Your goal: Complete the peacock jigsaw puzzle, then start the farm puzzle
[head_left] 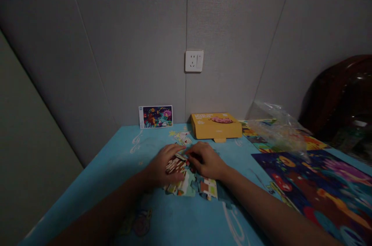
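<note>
My left hand [163,166] and my right hand [207,160] meet over a small cluster of joined puzzle pieces [188,186] on the blue table [122,168]. The left fingers pinch a striped red-and-white piece [175,165] at the cluster's top edge. My right fingertips press down on the pieces just beside it. A loose piece [182,138] lies a little farther back, near the yellow box [216,125].
A picture card [155,116] leans on the wall at the back. A clear plastic bag [273,128] lies at the right over printed sheets. A large colourful puzzle picture [319,188] covers the table's right side. A wall socket [194,61] is above. A dark rounded object [340,95] stands far right.
</note>
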`<state>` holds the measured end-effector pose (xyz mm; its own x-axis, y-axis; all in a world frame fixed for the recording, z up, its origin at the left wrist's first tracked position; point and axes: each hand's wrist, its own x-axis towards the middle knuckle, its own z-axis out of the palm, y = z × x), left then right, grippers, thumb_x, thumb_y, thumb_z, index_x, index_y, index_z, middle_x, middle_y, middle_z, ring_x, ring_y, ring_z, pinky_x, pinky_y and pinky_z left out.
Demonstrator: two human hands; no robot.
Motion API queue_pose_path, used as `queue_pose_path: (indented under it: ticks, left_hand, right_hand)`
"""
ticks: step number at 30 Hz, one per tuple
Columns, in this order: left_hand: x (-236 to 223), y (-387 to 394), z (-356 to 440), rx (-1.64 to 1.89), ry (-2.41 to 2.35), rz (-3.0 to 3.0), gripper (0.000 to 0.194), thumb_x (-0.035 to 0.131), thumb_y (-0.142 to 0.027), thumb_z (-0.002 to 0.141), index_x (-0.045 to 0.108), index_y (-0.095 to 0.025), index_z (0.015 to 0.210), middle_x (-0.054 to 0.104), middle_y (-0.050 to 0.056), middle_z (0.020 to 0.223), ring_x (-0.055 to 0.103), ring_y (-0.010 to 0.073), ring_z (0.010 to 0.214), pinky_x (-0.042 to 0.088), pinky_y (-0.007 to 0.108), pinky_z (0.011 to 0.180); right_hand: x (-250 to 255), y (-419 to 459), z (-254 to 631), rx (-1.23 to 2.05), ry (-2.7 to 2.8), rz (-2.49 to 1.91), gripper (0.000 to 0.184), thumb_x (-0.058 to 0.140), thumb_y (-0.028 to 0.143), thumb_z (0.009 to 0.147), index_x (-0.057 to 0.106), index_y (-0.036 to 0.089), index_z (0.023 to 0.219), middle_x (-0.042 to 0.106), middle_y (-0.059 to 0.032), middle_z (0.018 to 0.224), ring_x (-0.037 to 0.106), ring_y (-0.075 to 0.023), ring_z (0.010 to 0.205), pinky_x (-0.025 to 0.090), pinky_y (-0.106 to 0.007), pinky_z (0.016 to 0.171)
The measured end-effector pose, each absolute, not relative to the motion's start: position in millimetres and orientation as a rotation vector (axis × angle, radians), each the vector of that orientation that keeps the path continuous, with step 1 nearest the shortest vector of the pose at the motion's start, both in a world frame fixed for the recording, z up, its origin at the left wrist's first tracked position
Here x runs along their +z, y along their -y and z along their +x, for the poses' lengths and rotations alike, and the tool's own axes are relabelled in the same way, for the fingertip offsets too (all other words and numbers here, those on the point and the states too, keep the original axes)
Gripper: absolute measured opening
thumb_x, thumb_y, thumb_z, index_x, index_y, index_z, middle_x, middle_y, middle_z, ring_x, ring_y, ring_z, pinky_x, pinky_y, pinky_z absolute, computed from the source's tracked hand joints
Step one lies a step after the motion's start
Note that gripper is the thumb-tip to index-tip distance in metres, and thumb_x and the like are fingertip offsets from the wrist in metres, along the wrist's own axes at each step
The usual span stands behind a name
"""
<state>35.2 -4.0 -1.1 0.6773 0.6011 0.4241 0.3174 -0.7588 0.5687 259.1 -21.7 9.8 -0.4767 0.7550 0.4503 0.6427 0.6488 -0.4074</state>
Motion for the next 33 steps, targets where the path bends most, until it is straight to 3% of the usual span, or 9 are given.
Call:
queue_pose_path:
  ticks: [3, 7, 13, 17, 25, 33]
  left_hand:
    - [2.7, 12.3, 33.5, 0.717, -0.632, 2.527, 0.093, 0.075, -0.049, 0.069, 0.032, -0.021, 0.147, 0.044, 0.013, 0.141, 0.040, 0.0308, 0.130, 0.031, 0.046, 0.112]
    - [1.2, 10.8, 34.8, 0.762, -0.733, 2.518, 0.077, 0.069, -0.036, 0.077, 0.036, -0.020, 0.145, 0.046, 0.014, 0.139, 0.043, 0.0284, 0.129, 0.033, 0.044, 0.112]
    - [-7.7, 1.2, 36.2, 0.845, -0.869, 2.452, 0.058, 0.064, -0.038, 0.082, 0.049, -0.018, 0.134, 0.053, 0.013, 0.130, 0.051, 0.0252, 0.121, 0.041, 0.039, 0.106]
    - [-5.7, 0.1, 36.2, 0.902, -0.918, 2.447, 0.049, 0.063, -0.038, 0.084, 0.054, -0.019, 0.128, 0.057, 0.012, 0.125, 0.054, 0.0248, 0.116, 0.043, 0.040, 0.103]
    - [-9.8, -11.0, 32.7, 0.951, -1.285, 2.355, 0.042, 0.065, -0.036, 0.079, 0.063, -0.015, 0.116, 0.062, 0.012, 0.111, 0.057, 0.0264, 0.105, 0.045, 0.045, 0.096]
    - [-7.9, -7.6, 33.5, 0.913, -1.241, 2.431, 0.034, 0.061, -0.030, 0.081, 0.067, -0.017, 0.112, 0.069, 0.010, 0.105, 0.059, 0.0255, 0.101, 0.045, 0.042, 0.093]
  right_hand:
    - [15.9, 22.7, 260.6, 0.175, 2.245, -1.089, 0.016, 0.061, 0.019, 0.080, 0.069, 0.017, 0.093, 0.066, -0.0053, 0.084, 0.055, -0.0193, 0.083, 0.038, -0.033, 0.079]
    - [15.2, 21.4, 261.3, 0.194, 2.228, -1.096, 0.020, 0.060, 0.022, 0.082, 0.069, 0.018, 0.100, 0.068, -0.0058, 0.089, 0.058, -0.0202, 0.087, 0.040, -0.034, 0.082]
    - [13.9, 12.7, 271.5, 0.154, 1.905, -1.454, 0.025, 0.052, 0.017, 0.083, 0.070, 0.014, 0.100, 0.071, -0.0095, 0.098, 0.062, -0.0212, 0.090, 0.044, -0.034, 0.083]
    - [16.1, 12.7, 274.2, 0.177, 1.892, -1.454, 0.024, 0.052, 0.018, 0.083, 0.070, 0.015, 0.098, 0.072, -0.0086, 0.096, 0.063, -0.0212, 0.089, 0.045, -0.034, 0.082]
    - [12.4, 20.8, 263.7, 0.246, 2.256, -1.242, 0.030, 0.067, 0.033, 0.079, 0.070, 0.021, 0.106, 0.069, -0.0067, 0.095, 0.058, -0.0213, 0.091, 0.042, -0.034, 0.084]
    - [10.2, 18.1, 266.6, 0.257, 2.243, -1.293, 0.029, 0.063, 0.018, 0.078, 0.070, 0.020, 0.106, 0.068, -0.0074, 0.100, 0.057, -0.0216, 0.097, 0.040, -0.034, 0.088]
